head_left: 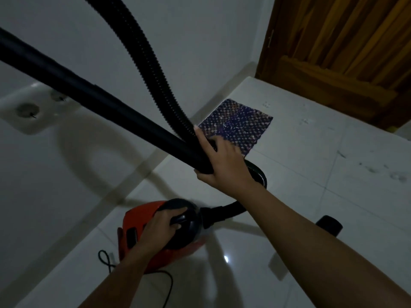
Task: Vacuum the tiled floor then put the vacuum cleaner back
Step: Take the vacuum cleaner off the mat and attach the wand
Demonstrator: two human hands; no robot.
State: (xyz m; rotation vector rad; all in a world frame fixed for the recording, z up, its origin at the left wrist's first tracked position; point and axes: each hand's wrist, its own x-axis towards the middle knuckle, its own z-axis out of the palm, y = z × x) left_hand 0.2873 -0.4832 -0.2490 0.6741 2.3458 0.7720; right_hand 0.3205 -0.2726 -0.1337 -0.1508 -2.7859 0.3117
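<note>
A red and black canister vacuum cleaner sits on the white tiled floor close to the wall. My left hand is closed around the black carry handle on its top. My right hand grips the black rigid wand together with the ribbed hose, which rise up and away to the upper left. The hose loops behind my right wrist down to the vacuum's front. The wand's far end is out of frame.
A purple patterned mat lies on the floor by the wall corner. A wooden door stands at the upper right. A white double wall socket is on the left wall. The black power cord trails beside the vacuum. A small black object sits at right.
</note>
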